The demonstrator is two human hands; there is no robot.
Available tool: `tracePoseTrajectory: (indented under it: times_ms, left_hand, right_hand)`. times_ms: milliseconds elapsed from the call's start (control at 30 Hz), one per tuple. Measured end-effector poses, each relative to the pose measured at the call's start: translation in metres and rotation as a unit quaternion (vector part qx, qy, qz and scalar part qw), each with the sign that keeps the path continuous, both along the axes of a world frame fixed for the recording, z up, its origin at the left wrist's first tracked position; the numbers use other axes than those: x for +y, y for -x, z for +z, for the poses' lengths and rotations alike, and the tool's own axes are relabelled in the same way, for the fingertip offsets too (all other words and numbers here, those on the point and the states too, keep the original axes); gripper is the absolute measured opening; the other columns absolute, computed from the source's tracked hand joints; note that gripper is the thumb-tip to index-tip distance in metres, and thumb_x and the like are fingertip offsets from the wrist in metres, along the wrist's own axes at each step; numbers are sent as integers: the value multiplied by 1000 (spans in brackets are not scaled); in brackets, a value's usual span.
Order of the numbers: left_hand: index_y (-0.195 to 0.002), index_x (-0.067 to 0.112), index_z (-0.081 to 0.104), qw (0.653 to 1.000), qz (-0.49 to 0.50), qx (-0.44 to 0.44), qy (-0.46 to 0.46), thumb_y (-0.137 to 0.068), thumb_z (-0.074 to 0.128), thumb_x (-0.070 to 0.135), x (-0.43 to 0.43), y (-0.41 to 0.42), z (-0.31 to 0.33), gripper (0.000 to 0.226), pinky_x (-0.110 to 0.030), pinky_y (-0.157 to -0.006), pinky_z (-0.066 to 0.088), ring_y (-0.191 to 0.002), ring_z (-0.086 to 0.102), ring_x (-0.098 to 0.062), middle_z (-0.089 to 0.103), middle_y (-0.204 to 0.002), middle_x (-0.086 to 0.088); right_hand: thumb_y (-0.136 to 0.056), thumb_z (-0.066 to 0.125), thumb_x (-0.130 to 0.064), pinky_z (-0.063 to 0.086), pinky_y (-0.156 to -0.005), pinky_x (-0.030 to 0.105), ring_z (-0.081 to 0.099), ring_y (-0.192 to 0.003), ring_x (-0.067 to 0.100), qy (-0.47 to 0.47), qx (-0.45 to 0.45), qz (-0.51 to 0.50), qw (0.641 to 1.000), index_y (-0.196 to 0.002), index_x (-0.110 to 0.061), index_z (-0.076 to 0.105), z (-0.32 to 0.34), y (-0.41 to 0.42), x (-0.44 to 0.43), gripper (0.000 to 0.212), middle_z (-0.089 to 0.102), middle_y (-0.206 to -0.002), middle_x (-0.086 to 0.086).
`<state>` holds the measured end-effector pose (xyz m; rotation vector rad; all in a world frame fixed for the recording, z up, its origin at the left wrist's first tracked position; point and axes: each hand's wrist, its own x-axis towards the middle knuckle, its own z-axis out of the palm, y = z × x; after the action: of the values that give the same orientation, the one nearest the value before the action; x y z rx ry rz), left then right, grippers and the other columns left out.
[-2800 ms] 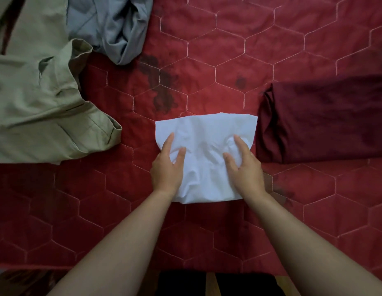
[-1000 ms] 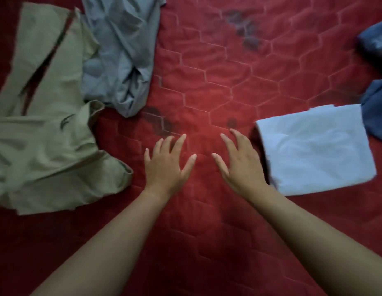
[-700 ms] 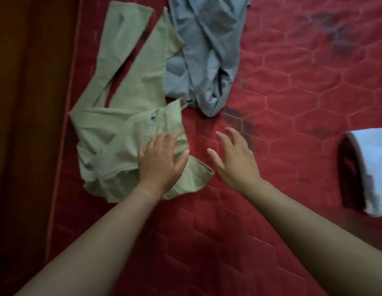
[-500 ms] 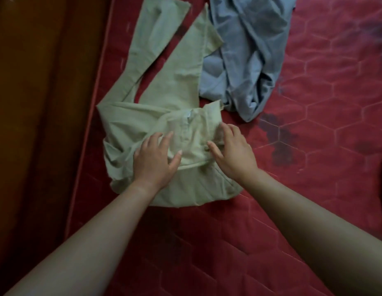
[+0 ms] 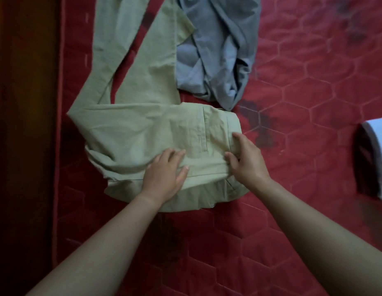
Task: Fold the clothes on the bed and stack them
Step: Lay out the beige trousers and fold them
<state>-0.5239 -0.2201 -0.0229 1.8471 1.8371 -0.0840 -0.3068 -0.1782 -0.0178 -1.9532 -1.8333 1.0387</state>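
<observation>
We're on the khaki trousers [image 5: 143,133]: left grip [image 5: 164,174] flat on them, right grip [image 5: 245,159] pinching the waistband [image 5: 232,124] at 3 o'clock. Next, probably lay the legs [image 5: 113,50] together.

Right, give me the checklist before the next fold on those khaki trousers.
1. Both hands on the khaki trousers: ok, left hand flat, right hand at the waist end.
2. Right hand's grip: cannot tell, fingers curl onto cloth.
3. Legs together: not ok, bed cover shows between them.
4. Clear of the grey garment: not ok, one leg touches it.
5. Folded stack at right: ok.
</observation>
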Motion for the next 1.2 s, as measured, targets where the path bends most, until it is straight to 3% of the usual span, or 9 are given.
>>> tracePoseTrajectory:
  times_ms: [200,433,567,667,867,1000,1100,1200]
  left_hand:
    - [-132,27,45,994,-97,-35,20,-92,39,46,4,-83,5,44,-35,-90,40,-113,48,-21,47,-129,1]
    - [-134,28,42,981,-177,-75,25,-92,37,47,6,-186,6,46,-36,-93,37,-120,43,-18,46,-133,1]
    - [-133,23,45,979,-179,-93,25,-91,45,41,30,-233,0,46,-37,-94,40,-120,44,-21,47,-132,-2]
    - [-130,17,49,980,-173,-99,-8,-91,49,34,69,-263,-5,43,-42,-95,42,-116,48,-26,50,-128,-6]
    - [-130,22,49,975,-185,-105,-62,-91,49,36,137,-320,-8,40,-38,-96,39,-117,46,-26,49,-128,-6]
    - [-133,25,47,948,-298,-110,-24,-90,51,35,130,-353,-17,43,-39,-101,36,-123,41,-24,46,-133,-6]
    - [-133,31,46,928,-368,-54,-29,-90,49,39,114,-359,-31,44,-43,-104,29,-130,34,-20,43,-138,-1]
    - [-133,30,46,919,-391,8,-44,-91,45,43,107,-350,-44,44,-44,-105,21,-132,31,-21,42,-140,-1]
  right_hand:
    - [-84,64,-16,31,-96,24,47,-120,22,1,-41,-73,996,-134,-12,44,8,-89,-14,54,53,-131,6]
    - [-80,67,-14,38,-92,28,54,-112,24,-32,-89,-150,984,-127,-11,51,11,-208,-29,50,59,-123,7]
    - [-87,62,-23,49,-83,37,60,-90,21,-40,-42,-253,966,-128,-10,50,-4,-246,-37,45,62,-107,6]
    - [-93,52,-26,46,-90,43,56,-102,25,-21,-2,-282,959,-130,-4,48,-23,-256,-54,42,57,-116,13]
    - [-95,45,-34,36,-92,24,51,-113,19,54,53,-301,951,-130,-8,48,-54,-249,-110,44,54,-125,7]
    - [-88,58,-33,42,-86,23,52,-100,8,79,93,-312,942,-128,-17,51,-64,-241,-128,44,55,-111,-7]
    - [-83,66,-25,40,-74,15,52,-82,-3,84,111,-304,942,-117,-22,58,-69,-239,-131,35,58,-93,-17]
    - [-80,69,-11,40,-63,8,55,-73,-2,53,106,-354,928,-101,-23,62,-70,-254,-136,25,58,-76,-14]
